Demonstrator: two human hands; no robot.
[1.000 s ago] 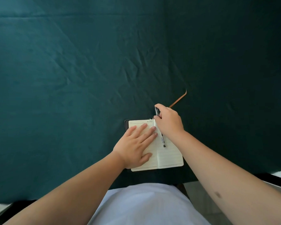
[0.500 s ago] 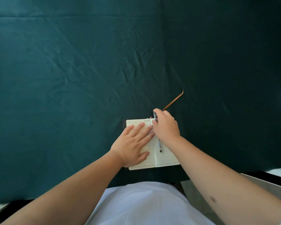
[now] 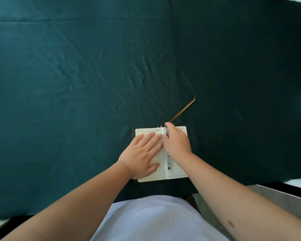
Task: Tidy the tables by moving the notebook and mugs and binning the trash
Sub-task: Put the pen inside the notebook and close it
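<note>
notebook (image 3: 176, 172) open on green tablecloth (image 3: 76, 101), 6 o'clock near table edge | left hand (image 3: 142, 153) flat, fingers spread, pinning left page so it stays open | right hand (image 3: 176, 141) closed on pen (image 3: 168, 164) along the gutter | ribbon bookmark (image 3: 182, 109) trails to 1 o'clock

The worktop (image 3: 76, 101) in front of me wears a dark teal cloth, plain, with no print. My notebook (image 3: 161, 173) shows cream pages ruled with faint grey lines, framed by a black cover edge. An orange-brown ribbon (image 3: 182, 109) trails from its top over the teal. The pen (image 3: 168, 162) along the fold is black with a small white label. My shirt (image 3: 155, 218) is a pale lilac-white, unpatterned. At the right, a light grey floor (image 3: 281, 197) shows.
</note>
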